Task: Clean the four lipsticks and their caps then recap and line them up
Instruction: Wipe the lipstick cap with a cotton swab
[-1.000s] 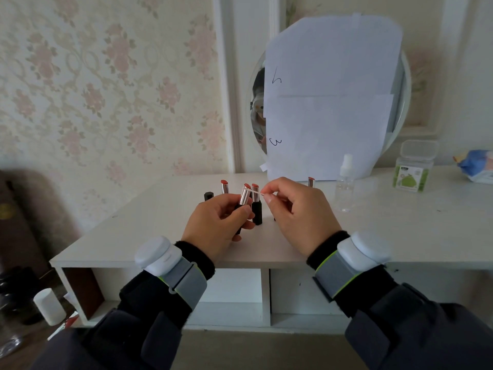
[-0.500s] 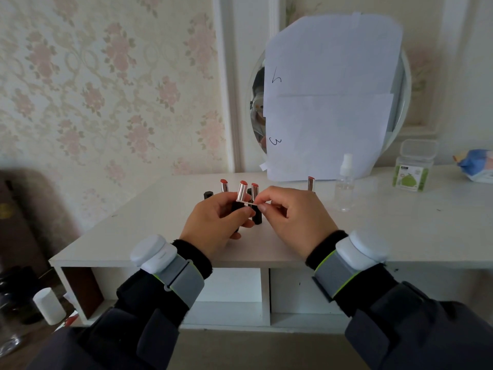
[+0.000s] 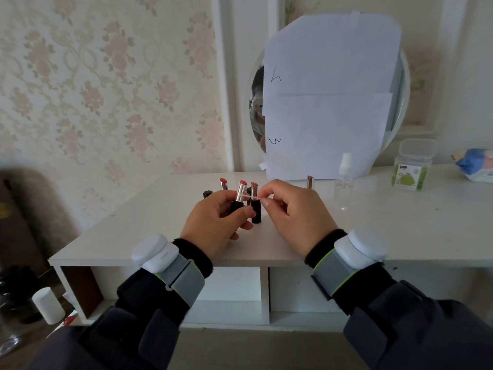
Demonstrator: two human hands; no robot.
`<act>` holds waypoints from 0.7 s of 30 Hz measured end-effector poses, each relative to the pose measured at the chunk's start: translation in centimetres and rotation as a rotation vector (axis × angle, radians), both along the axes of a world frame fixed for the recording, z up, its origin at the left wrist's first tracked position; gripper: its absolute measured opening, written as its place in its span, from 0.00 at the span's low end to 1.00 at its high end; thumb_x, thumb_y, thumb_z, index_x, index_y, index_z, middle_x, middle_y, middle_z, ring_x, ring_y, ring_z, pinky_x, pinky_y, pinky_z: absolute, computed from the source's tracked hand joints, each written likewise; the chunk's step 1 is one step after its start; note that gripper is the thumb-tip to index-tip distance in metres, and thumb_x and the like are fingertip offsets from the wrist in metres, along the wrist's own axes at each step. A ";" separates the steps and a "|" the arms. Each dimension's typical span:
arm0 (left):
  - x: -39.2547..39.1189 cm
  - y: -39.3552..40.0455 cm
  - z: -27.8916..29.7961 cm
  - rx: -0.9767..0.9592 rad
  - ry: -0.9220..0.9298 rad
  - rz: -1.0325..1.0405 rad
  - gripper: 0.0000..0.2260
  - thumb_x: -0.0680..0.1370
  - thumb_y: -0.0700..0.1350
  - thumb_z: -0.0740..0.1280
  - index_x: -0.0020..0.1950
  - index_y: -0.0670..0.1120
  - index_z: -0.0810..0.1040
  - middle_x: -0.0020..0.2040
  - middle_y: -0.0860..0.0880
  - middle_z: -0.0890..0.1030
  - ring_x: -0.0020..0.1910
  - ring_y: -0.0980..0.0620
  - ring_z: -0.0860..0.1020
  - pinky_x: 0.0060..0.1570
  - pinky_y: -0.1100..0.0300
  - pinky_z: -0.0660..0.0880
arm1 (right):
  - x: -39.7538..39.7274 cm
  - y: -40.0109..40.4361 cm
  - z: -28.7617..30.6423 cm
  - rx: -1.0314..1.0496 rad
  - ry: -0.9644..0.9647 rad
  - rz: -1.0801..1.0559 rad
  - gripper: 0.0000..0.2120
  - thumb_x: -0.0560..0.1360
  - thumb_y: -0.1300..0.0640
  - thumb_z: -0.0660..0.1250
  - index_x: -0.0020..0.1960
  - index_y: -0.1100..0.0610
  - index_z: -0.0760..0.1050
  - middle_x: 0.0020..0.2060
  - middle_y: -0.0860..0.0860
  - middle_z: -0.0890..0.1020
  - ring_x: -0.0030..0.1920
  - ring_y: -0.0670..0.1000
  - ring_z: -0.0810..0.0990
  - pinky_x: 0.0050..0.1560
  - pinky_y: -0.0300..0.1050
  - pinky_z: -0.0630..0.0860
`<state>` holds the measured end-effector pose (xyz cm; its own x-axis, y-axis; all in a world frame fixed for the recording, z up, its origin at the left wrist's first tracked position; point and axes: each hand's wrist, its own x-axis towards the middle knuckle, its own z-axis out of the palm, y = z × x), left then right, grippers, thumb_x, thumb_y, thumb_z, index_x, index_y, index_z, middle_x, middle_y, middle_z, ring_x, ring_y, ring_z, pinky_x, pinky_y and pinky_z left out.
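My left hand (image 3: 216,222) grips an open lipstick (image 3: 240,192) by its black base, silver tube and red tip pointing up. My right hand (image 3: 294,212) pinches a white cotton swab (image 3: 249,196) whose tip touches the silver tube. A second open lipstick (image 3: 254,202) stands on the white table (image 3: 149,220) just behind my fingers. A third (image 3: 223,184) stands farther back on the left, and a fourth (image 3: 309,182) shows behind my right hand. A black cap (image 3: 207,194) stands at the left; other caps are hidden.
A clear spray bottle (image 3: 344,182) stands right of my hands. A clear box with a green label (image 3: 410,166) and a blue packet (image 3: 476,165) sit at the back right. A round mirror (image 3: 256,108) covered with paper sheets leans on the wall.
My right hand has moved left and brought the cotton swab against the tube of the held lipstick. My left hand has raised the lipstick slightly.
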<state>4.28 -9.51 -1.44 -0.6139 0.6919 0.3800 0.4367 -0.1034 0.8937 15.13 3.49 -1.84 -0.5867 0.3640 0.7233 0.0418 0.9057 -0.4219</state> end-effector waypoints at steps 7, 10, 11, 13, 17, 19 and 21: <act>0.2 0.0 0.1 -0.023 0.016 -0.011 0.07 0.77 0.42 0.69 0.53 0.51 0.79 0.41 0.53 0.86 0.38 0.55 0.83 0.33 0.62 0.75 | 0.1 -0.1 0.2 -0.003 0.015 -0.015 0.03 0.79 0.54 0.64 0.48 0.49 0.75 0.24 0.45 0.70 0.28 0.46 0.70 0.33 0.46 0.71; 0.2 0.0 0.0 -0.022 0.020 -0.014 0.06 0.78 0.42 0.68 0.52 0.52 0.79 0.41 0.53 0.86 0.38 0.55 0.83 0.33 0.63 0.75 | 0.1 -0.1 0.2 -0.005 0.009 -0.017 0.03 0.79 0.53 0.63 0.48 0.48 0.75 0.25 0.45 0.71 0.28 0.46 0.70 0.34 0.46 0.72; 0.2 0.0 0.1 -0.022 0.021 -0.014 0.06 0.78 0.42 0.68 0.53 0.52 0.79 0.41 0.54 0.86 0.38 0.55 0.83 0.33 0.63 0.75 | 0.2 -0.1 0.2 -0.004 0.005 -0.018 0.03 0.79 0.53 0.63 0.48 0.48 0.76 0.25 0.45 0.72 0.28 0.46 0.71 0.34 0.46 0.73; 0.2 0.0 0.1 -0.025 0.026 -0.012 0.06 0.78 0.42 0.67 0.53 0.52 0.79 0.41 0.54 0.86 0.38 0.55 0.83 0.33 0.63 0.75 | 0.2 -0.2 0.2 0.001 -0.003 -0.020 0.03 0.79 0.52 0.63 0.49 0.48 0.76 0.26 0.45 0.72 0.29 0.45 0.71 0.34 0.46 0.73; 0.3 0.0 0.1 -0.019 0.025 -0.004 0.06 0.79 0.41 0.65 0.52 0.52 0.79 0.41 0.53 0.86 0.38 0.55 0.83 0.32 0.63 0.75 | 0.1 -0.2 0.2 -0.007 -0.022 -0.009 0.03 0.79 0.52 0.64 0.48 0.48 0.76 0.26 0.46 0.73 0.29 0.45 0.71 0.34 0.43 0.72; 0.3 0.0 0.1 -0.015 0.013 -0.001 0.07 0.79 0.40 0.65 0.51 0.51 0.79 0.41 0.52 0.86 0.37 0.54 0.83 0.31 0.63 0.75 | 0.1 -0.1 0.1 -0.021 -0.034 -0.001 0.03 0.78 0.53 0.65 0.47 0.48 0.77 0.25 0.45 0.73 0.29 0.45 0.72 0.33 0.41 0.69; 0.2 0.1 0.1 -0.015 0.014 0.003 0.06 0.80 0.40 0.64 0.50 0.49 0.80 0.41 0.51 0.85 0.37 0.54 0.83 0.31 0.63 0.75 | 0.0 -0.1 0.0 -0.034 -0.034 0.013 0.03 0.77 0.53 0.67 0.46 0.48 0.79 0.25 0.43 0.72 0.29 0.44 0.72 0.34 0.39 0.67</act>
